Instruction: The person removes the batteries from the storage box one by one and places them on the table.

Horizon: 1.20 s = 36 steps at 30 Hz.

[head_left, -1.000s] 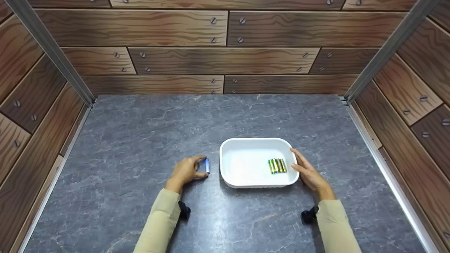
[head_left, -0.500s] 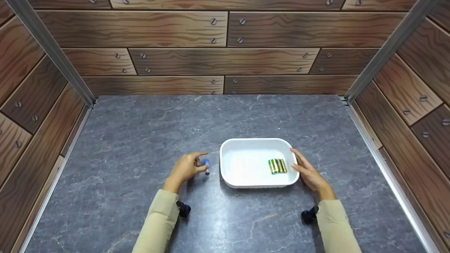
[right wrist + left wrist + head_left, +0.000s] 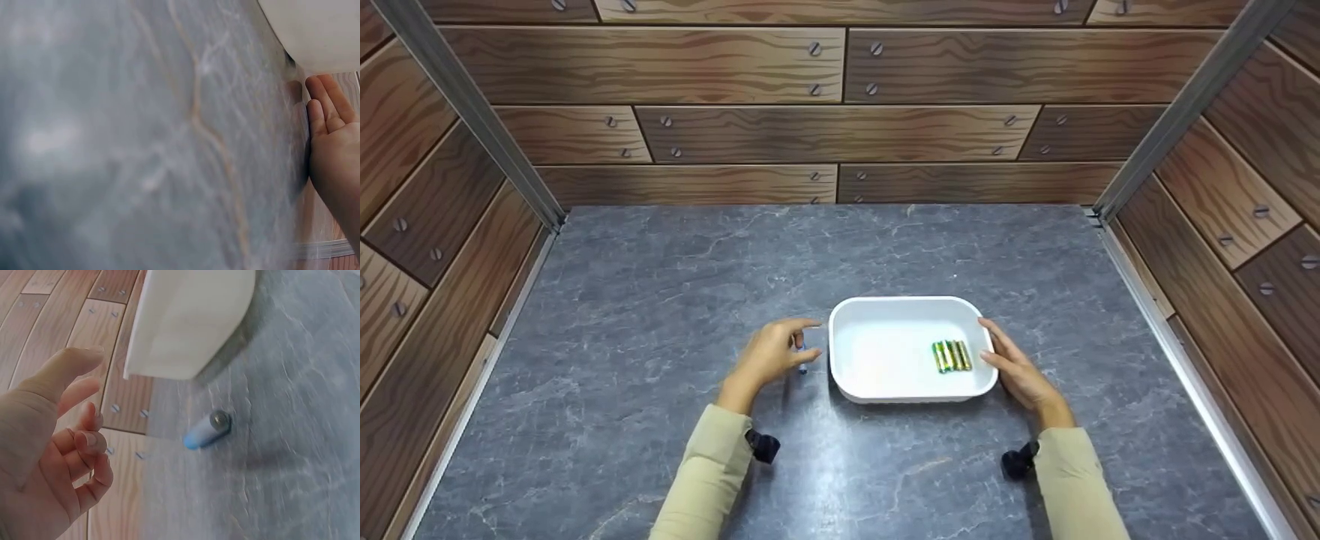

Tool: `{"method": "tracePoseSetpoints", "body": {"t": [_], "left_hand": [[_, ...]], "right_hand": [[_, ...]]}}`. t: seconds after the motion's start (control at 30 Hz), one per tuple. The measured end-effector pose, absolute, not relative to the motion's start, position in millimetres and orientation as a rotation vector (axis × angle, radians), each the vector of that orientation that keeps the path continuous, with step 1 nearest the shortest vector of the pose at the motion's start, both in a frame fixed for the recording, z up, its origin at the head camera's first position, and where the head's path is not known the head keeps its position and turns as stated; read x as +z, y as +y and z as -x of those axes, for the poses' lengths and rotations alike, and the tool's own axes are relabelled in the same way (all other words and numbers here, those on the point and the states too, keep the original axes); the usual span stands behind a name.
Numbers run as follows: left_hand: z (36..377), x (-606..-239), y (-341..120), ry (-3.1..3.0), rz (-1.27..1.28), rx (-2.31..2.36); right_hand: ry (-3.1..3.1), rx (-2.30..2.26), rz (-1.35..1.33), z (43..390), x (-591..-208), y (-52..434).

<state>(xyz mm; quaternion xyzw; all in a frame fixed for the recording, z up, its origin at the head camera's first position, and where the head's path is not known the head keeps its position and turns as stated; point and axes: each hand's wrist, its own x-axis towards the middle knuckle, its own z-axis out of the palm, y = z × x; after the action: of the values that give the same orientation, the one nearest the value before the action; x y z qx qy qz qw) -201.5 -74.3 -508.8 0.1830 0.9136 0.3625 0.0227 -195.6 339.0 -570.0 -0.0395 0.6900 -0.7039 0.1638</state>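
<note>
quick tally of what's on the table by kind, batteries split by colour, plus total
White tray: 1
Green batteries in the tray: 4, as best the head view shows
Blue battery lying on the table beside the tray: 1
Total: 6

No text, label, brand, number or sign can be read anywhere: the print on the green-and-yellow cylindrical batteries (image 3: pixel 952 355) in the white rectangular plastic tray (image 3: pixel 877 386) is too small, and the blue cylindrical battery (image 3: pixel 206 430) is blurred
</note>
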Motion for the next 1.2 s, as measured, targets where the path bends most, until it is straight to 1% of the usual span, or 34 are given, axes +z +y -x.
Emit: {"method": "tracePoseSetpoints", "body": {"t": [0.23,0.67,0.93,1.2], "left_hand": [[202.0,-503.2,-59.9,2.831,-0.665,1.129],[202.0,-499.6,-19.8,2.796,-0.861,1.053],[201.4,-500.8,2.9,2.761,-0.863,0.996],[203.2,-510.4,23.9,2.683,-0.869,0.985]], "right_hand": [[1.96,-2.044,0.113,196.2,-570.1,336.8],[1.961,-2.033,0.108,196.1,-570.4,339.0],[1.945,-2.023,0.109,195.2,-570.0,340.4],[1.929,-2.026,0.11,195.8,-569.8,341.1]]}}
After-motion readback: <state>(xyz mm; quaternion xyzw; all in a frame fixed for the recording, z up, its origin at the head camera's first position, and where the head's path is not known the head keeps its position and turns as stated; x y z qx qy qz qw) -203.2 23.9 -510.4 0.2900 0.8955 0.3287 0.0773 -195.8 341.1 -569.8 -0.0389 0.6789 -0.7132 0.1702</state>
